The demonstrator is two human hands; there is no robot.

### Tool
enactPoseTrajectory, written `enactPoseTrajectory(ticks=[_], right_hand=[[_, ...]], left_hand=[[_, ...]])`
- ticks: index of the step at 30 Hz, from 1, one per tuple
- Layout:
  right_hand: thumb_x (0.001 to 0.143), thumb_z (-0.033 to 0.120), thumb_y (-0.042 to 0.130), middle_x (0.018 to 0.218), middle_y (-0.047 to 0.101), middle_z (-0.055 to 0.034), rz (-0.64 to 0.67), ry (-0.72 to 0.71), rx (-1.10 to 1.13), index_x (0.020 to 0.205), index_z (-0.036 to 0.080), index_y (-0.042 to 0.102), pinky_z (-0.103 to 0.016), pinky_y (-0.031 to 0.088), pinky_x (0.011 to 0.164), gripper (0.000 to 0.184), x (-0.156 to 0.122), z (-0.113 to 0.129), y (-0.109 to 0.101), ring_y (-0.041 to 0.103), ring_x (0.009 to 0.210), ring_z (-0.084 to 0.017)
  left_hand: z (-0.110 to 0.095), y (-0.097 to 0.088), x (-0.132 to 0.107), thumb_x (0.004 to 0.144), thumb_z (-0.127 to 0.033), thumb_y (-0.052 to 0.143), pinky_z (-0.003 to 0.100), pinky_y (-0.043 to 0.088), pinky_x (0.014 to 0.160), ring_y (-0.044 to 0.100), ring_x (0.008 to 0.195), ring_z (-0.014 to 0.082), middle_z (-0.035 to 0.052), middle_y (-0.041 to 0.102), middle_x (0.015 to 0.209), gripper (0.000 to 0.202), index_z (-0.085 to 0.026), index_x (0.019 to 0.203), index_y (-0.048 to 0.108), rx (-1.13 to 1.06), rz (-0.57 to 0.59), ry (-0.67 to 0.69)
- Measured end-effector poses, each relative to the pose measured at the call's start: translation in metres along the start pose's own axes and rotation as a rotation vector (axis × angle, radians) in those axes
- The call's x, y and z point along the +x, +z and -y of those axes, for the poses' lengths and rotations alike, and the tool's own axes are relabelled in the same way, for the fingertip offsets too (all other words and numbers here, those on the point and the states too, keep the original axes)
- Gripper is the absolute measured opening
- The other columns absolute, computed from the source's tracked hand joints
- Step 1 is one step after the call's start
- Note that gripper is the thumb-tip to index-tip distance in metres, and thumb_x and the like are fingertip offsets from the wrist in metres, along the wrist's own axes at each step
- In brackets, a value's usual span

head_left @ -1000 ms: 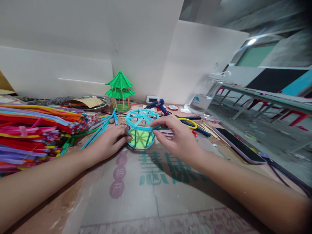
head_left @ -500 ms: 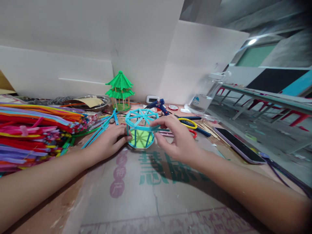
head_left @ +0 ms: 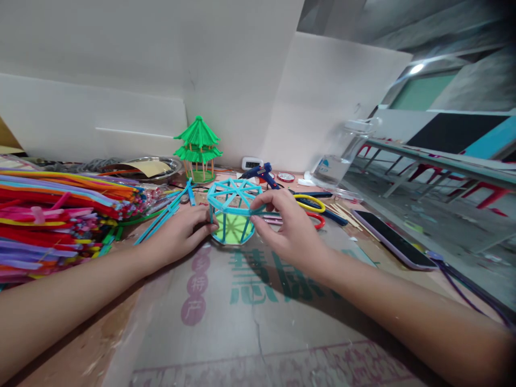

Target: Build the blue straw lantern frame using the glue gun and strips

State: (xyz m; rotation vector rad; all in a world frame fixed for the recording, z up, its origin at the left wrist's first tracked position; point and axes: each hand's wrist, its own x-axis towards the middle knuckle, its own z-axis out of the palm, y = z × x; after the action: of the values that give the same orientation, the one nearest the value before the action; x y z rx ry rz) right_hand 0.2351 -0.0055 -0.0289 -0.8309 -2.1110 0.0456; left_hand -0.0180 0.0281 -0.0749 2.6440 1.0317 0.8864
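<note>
A small blue frame of pipe cleaners (head_left: 233, 207) with a spoked top and a light green base stands on the cardboard sheet (head_left: 250, 317). My left hand (head_left: 183, 232) rests against its left side, fingers curled onto the lower edge. My right hand (head_left: 288, 226) is at its right side, thumb and forefinger pinching the top rim. A finished green pavilion model (head_left: 198, 146) stands behind the frame near the wall.
A thick pile of coloured pipe cleaners (head_left: 60, 215) fills the left. Loose blue pipe cleaners (head_left: 169, 210), a blue glue gun (head_left: 262, 174), yellow and red scissors (head_left: 312, 207), wooden sticks (head_left: 344, 215), a phone (head_left: 393, 244), a metal bowl (head_left: 149, 167) and a clear jar (head_left: 341, 156) lie around.
My right hand's fingers opened off the blue frame's rim half a second ago, then closed on it again. The left hand has stayed in place.
</note>
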Motion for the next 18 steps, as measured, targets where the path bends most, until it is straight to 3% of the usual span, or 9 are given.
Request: enactPoseTrajectory(ticks=[12,18], right_hand=[[0.090,0.015,0.055,0.099,0.068,-0.0049,0.004,0.006,0.012,0.097,0.024,0.056,-0.042,0.046,0.087,0.011,0.002,0.001,-0.002,0.060,0.095,-0.024],[0.086,0.016,0.057,0.110,0.065,-0.0081,0.086,-0.061,-0.014,0.109,0.023,0.055,-0.043,0.048,0.087,0.024,0.001,0.004,-0.011,0.059,0.103,-0.026]], left_hand=[[-0.002,-0.001,0.000,0.098,-0.029,0.047,0.032,0.047,0.082,0.060,0.084,0.0191,0.0024,0.063,0.084,0.022,-0.020,0.080,0.056,0.009,-0.012,0.003],[0.001,0.001,-0.001,0.099,-0.031,0.047,0.032,0.044,0.081,0.060,0.084,0.0193,0.0023,0.063,0.083,0.024,-0.020,0.080,0.057,0.003,-0.015,0.001]])
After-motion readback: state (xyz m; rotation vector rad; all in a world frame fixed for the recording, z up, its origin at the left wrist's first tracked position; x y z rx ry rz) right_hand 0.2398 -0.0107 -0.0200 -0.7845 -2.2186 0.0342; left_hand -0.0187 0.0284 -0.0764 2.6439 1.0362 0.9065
